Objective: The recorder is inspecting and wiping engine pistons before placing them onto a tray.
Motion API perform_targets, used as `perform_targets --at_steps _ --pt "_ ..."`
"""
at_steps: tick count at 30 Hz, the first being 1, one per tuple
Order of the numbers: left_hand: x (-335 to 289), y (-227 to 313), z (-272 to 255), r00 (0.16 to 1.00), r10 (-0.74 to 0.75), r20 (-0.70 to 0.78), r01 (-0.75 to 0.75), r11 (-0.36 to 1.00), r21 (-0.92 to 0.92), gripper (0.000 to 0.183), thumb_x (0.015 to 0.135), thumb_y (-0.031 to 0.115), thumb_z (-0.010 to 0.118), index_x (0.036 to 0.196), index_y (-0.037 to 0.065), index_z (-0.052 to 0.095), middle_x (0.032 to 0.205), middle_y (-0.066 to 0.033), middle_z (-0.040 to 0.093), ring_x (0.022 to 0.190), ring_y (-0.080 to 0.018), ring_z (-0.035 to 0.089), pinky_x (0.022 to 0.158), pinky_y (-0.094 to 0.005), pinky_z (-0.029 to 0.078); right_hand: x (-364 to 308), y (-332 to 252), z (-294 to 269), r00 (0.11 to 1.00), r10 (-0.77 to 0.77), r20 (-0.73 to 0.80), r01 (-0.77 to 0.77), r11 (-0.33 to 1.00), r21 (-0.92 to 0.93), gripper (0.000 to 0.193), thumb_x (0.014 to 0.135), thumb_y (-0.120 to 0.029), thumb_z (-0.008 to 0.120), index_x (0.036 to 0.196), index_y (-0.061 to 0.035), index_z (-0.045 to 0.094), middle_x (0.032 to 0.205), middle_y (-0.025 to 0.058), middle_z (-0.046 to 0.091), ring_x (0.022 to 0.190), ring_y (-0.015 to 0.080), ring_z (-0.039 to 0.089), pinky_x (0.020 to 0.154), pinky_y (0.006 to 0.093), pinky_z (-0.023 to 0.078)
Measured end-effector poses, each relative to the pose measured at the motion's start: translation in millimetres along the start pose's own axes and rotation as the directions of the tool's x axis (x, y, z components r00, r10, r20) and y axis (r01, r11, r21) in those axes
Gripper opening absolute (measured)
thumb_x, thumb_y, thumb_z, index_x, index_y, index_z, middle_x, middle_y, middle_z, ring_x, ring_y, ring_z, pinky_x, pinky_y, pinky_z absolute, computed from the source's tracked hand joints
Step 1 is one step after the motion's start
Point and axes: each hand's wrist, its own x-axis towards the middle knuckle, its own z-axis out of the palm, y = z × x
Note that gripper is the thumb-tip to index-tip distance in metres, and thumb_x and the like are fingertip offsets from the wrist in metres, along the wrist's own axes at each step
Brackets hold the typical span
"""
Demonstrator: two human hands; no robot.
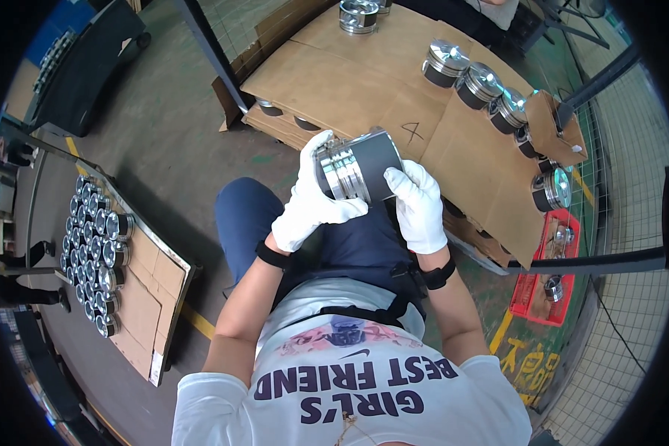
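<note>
Between my two white-gloved hands is a piston [358,167], lying on its side above my lap. It has shiny ring grooves toward its left end and a dark grey skirt toward the right. My left hand [312,195] wraps the ringed end, thumb along the underside. With fingers bent against the skirt end, my right hand [418,201] grips the other side. Just beyond the piston, the cardboard-covered table [349,82] carries several more pistons, among them one piston [477,85] in the row along its right side.
A red crate [526,293] with a few metal parts sits on the floor at right. An open cardboard box [556,130] stands at the table's right edge. On the left, a cardboard-topped pallet [145,297] holds many pistons [93,253]. A dark post [209,52] rises at the table's left.
</note>
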Motion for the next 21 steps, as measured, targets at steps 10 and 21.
perform_targets --at_steps 10,21 --pt "5 12 -15 0.997 -0.075 -0.001 0.075 0.997 -0.026 0.126 0.053 0.022 0.100 0.155 0.008 0.027 0.140 -0.0139 0.051 0.128 -0.0253 0.053 0.109 -0.0399 0.045 3 13 6 0.999 -0.049 0.018 0.050 0.998 -0.041 0.017 0.097 -0.008 0.066 0.109 0.0032 0.070 0.099 0.0009 0.068 0.092 0.0082 0.058 0.087 0.0252 0.046" --pt "16 28 -31 0.969 -0.177 0.173 0.214 0.950 -0.229 0.118 0.055 0.005 0.095 0.155 0.013 0.032 0.139 -0.0109 0.053 0.130 -0.0230 0.053 0.109 -0.0394 0.046 -5 15 14 0.998 -0.057 0.034 0.064 0.970 -0.236 0.011 0.096 -0.007 0.067 0.104 0.0013 0.069 0.097 -0.0016 0.065 0.089 0.0075 0.054 0.084 0.0243 0.044"
